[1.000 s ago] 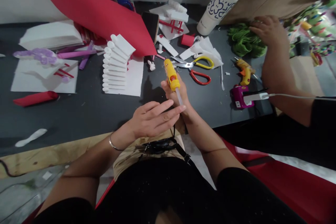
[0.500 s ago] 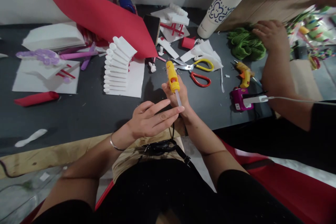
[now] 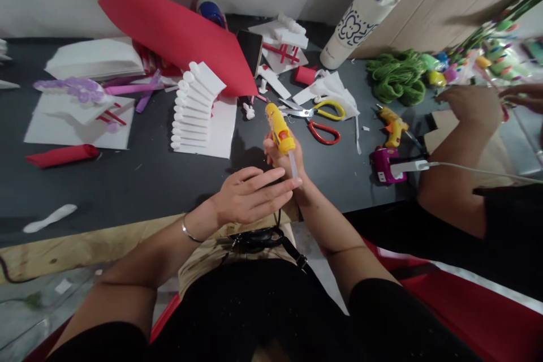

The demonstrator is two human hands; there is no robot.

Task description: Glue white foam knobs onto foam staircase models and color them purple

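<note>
My right hand (image 3: 297, 157) is wrapped round a yellow hot glue gun (image 3: 278, 126), its nozzle pointing away from me. A clear glue stick (image 3: 292, 163) sticks out of the gun's rear. My left hand (image 3: 248, 197) is open, fingers stretched out, with a fingertip at the free end of the glue stick. Just beyond the gun lie scissors (image 3: 326, 134) with one yellow and one red handle. A small white figure (image 3: 249, 111) lies to the left of the nozzle. Rolled white pieces (image 3: 190, 116) are fanned out on a white sheet (image 3: 223, 138).
A red sheet (image 3: 178, 34) leans behind the white pieces, near a phone (image 3: 250, 51). A tall white bottle (image 3: 354, 25) stands at the back. To the right are green yarn (image 3: 396, 76), another glue gun (image 3: 393, 126), a purple adapter (image 3: 386, 165) with a cable, and a co-worker's arm (image 3: 458, 141).
My left fingers stay at the glue stick's end; both hands have barely shifted. The co-worker's hand has left the green yarn and moved right. The view has shifted slightly.
</note>
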